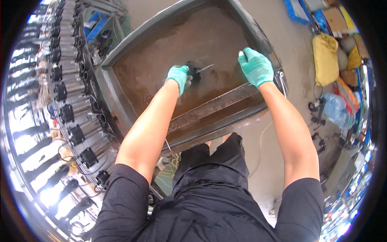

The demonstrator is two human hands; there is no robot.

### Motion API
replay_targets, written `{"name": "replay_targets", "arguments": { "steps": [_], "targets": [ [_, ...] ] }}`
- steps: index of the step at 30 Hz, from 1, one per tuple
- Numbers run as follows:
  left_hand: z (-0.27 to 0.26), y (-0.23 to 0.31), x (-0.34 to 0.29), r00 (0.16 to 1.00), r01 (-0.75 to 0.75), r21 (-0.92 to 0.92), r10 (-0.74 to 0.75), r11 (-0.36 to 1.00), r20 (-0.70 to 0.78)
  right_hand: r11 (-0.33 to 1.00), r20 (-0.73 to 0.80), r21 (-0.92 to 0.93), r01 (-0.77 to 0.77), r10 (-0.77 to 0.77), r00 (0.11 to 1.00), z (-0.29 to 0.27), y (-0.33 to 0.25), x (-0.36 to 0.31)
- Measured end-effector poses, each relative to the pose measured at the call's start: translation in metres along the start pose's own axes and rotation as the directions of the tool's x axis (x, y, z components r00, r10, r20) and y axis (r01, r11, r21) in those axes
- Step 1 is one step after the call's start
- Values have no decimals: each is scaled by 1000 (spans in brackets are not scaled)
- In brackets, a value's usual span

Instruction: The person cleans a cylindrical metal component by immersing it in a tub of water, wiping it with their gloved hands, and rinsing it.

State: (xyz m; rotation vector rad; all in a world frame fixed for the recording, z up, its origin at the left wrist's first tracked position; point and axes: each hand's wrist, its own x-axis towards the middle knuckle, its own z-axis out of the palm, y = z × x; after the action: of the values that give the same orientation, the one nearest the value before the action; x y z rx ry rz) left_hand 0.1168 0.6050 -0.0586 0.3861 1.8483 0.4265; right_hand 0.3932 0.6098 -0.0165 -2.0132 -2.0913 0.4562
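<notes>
Here, left hand, right hand over tray, fingers curled; whether either grip holds anything unclear.

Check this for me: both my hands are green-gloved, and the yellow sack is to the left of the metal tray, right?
Not quite: the yellow sack is to the right of the metal tray, as the head view shows. The left hand and right hand are green-gloved.

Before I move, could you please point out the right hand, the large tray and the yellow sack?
Right hand (256, 67): head view, on the gloved back of the hand.
Large tray (117, 90): head view, on its left wall.
Yellow sack (325, 58): head view, on its middle.
</notes>
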Motion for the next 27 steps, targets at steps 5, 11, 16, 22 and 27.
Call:
{"name": "replay_targets", "arguments": {
  "steps": [5,11,16,22,27],
  "targets": [
    [-3,-8,10,994,96,-116,-89,989,60,999,10,51,7,-8,1000,2,4,2],
    [-13,-27,-14,999,-40,-197,34,980,-35,998,77,51,-30,26,997,-2,7,1],
    [-33,-45,-22,998,-50,-227,43,973,-35,997,25,80,-20,18,1000,4,7,-1],
    [-36,-56,-38,995,-92,-230,83,969,-49,999,69,42,9,-12,998,2,7,2],
    [-36,-67,-38,995,-93,-205,83,974,-54,998,54,58,5,-8,998,5,8,1]
  ]
}}
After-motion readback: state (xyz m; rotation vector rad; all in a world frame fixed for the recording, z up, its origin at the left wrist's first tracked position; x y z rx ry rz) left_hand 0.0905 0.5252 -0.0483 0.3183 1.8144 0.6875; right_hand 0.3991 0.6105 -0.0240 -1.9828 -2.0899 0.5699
